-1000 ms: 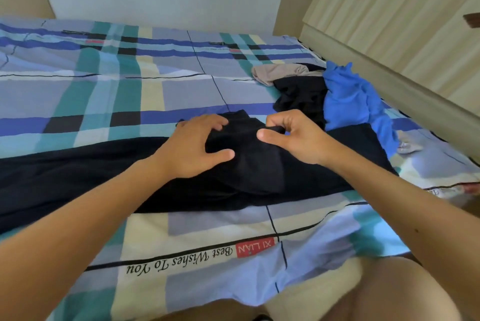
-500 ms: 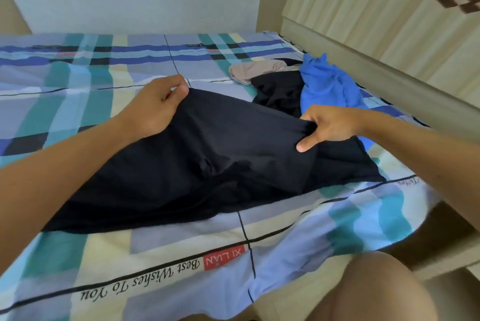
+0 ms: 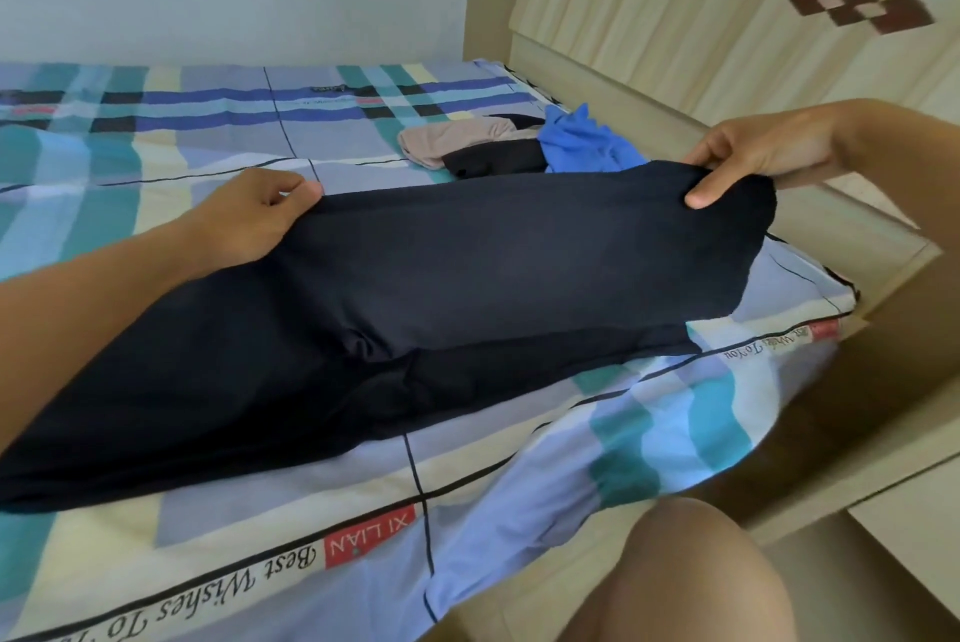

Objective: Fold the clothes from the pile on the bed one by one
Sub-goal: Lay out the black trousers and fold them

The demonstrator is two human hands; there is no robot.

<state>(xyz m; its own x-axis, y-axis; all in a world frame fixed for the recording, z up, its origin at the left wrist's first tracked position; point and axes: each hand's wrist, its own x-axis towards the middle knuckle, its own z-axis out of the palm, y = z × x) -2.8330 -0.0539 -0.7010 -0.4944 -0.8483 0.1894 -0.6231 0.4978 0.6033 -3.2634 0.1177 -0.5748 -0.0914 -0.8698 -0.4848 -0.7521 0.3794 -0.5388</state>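
A black garment (image 3: pixel 415 308) lies stretched across the near part of the bed (image 3: pixel 156 132), its top edge lifted off the sheet. My left hand (image 3: pixel 254 215) pinches that edge at its left end. My right hand (image 3: pixel 748 158) pinches the same edge at its right end, near the bed's right side. The lower part of the garment trails toward the near left. Behind it sits the pile: a beige piece (image 3: pixel 457 145), a black piece (image 3: pixel 493 160) and a blue piece (image 3: pixel 587 145).
The bed carries a blue, teal and cream plaid sheet (image 3: pixel 545 459) that hangs over the near edge. A light wooden wardrobe (image 3: pixel 727 7) stands along the right side. My knee (image 3: pixel 691 574) shows at the bottom right.
My hands gripped the black garment at its middle, then drew apart left and right, spreading and lifting its top edge. The right hand now reaches the bed's right side.
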